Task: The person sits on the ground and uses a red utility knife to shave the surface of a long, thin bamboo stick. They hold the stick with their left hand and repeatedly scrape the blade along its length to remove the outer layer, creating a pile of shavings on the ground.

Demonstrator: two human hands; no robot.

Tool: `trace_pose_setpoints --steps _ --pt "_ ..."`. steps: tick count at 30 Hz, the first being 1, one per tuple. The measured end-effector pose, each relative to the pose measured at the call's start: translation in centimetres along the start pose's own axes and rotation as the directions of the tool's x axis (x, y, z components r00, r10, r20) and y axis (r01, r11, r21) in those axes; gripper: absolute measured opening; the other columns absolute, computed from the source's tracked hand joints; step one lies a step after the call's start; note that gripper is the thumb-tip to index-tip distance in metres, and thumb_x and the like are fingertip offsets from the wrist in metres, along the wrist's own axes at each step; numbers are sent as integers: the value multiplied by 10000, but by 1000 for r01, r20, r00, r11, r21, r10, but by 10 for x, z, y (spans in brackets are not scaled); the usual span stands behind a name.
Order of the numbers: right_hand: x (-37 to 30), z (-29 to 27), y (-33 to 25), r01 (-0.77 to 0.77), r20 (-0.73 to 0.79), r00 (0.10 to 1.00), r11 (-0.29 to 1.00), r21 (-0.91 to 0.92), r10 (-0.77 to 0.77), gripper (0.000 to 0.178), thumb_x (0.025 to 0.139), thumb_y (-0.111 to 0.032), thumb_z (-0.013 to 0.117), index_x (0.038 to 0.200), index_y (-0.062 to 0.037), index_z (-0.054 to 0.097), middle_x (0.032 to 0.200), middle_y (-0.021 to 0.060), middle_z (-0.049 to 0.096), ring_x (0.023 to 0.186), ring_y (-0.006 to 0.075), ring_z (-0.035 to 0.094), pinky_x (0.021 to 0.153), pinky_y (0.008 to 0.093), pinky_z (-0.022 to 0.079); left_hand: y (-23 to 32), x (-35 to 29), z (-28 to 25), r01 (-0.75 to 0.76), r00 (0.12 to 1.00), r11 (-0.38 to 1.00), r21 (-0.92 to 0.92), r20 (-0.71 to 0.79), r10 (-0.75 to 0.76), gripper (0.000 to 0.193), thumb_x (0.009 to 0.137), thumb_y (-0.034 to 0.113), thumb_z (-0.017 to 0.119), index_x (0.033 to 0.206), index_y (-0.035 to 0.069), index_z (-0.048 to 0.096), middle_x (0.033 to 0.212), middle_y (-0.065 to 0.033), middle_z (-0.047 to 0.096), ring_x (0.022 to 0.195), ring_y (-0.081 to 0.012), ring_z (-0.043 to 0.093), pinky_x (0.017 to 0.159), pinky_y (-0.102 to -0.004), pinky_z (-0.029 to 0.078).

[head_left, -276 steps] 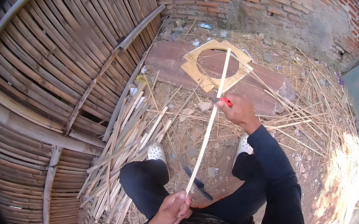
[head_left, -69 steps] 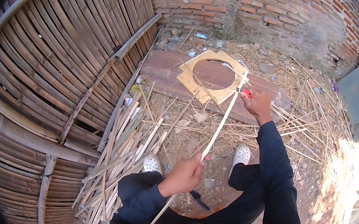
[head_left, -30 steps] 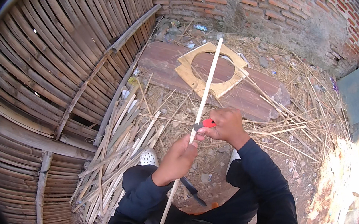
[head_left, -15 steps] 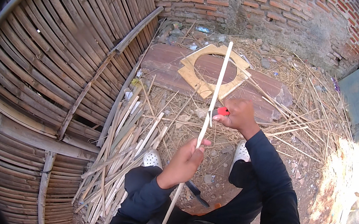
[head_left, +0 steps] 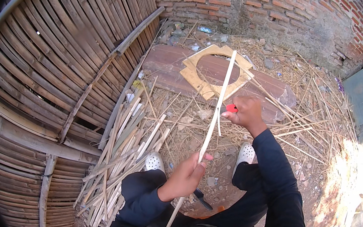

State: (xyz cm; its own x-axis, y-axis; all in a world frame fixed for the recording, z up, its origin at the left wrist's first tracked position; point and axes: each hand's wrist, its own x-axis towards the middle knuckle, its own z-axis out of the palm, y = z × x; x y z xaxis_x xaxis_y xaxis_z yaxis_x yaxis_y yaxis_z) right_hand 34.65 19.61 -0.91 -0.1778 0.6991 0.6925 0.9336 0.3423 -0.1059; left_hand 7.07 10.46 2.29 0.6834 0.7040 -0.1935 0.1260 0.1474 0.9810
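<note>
A long pale bamboo strip (head_left: 225, 85) slants up and away across the middle of the view. My left hand (head_left: 186, 177) is closed around its lower part, and the strip's near end runs down toward my lap. In my right hand (head_left: 246, 113) is a knife with a red handle (head_left: 232, 108); my fingers are wrapped round it. Its short blade meets the strip's right side and is mostly hidden. A thin curl of bamboo (head_left: 219, 126) hangs from the strip just below the blade.
Split bamboo strips (head_left: 114, 159) lie piled at left, beside a bamboo slat wall (head_left: 53, 48). Ahead, a wooden frame with a round hole (head_left: 188, 66) rests on a brown board (head_left: 163, 61). Between my feet lies a dark blade-like tool (head_left: 203, 199). A brick wall (head_left: 204, 0) stands behind.
The bamboo strip's far end has come slightly nearer and to the right. My right hand with the knife has shifted a little right and up. The hanging curl has grown longer.
</note>
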Motion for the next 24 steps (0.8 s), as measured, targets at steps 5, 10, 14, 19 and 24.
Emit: trace_pose_setpoints --steps 5,10,14,19,24 --pt "-3 0 28 -147 47 987 985 -90 152 604 759 -694 586 626 -106 566 516 94 553 479 278 581 459 399 430 -7 -18 8 81 995 993 -91 57 -76 258 1009 125 392 1249 49 449 644 69 371 521 -20 321 474 -197 292" --pt "3 1 28 -102 -3 995 991 -84 102 612 763 -695 577 599 -106 556 502 99 548 461 288 575 433 407 415 -18 -39 23 115 993 973 -201 26 -112 249 1015 142 403 1240 50 455 653 62 370 548 -30 334 490 -202 292" --pt "0 18 44 -514 2 855 847 -132 519 711 858 -713 421 669 -58 623 564 181 575 576 384 597 556 472 449 -33 -62 32 157 979 974 -163 156 -132 262 1010 121 413 1257 48 462 667 57 377 552 -35 337 497 -206 294" --pt "-37 -15 161 -799 -101 596 601 27 797 767 934 -656 309 716 20 599 642 240 571 644 386 573 614 472 420 -49 -124 55 295 948 862 -411 239 -210 282 1010 127 434 1276 39 464 696 45 382 589 -43 368 540 -186 313" --pt "-36 -40 115 -755 143 648 655 -3 748 731 941 -618 360 693 25 603 640 232 584 629 403 581 597 466 418 -35 -109 19 302 933 783 -544 0 -360 264 1008 144 427 1222 8 498 616 29 379 478 -50 318 463 -207 284"
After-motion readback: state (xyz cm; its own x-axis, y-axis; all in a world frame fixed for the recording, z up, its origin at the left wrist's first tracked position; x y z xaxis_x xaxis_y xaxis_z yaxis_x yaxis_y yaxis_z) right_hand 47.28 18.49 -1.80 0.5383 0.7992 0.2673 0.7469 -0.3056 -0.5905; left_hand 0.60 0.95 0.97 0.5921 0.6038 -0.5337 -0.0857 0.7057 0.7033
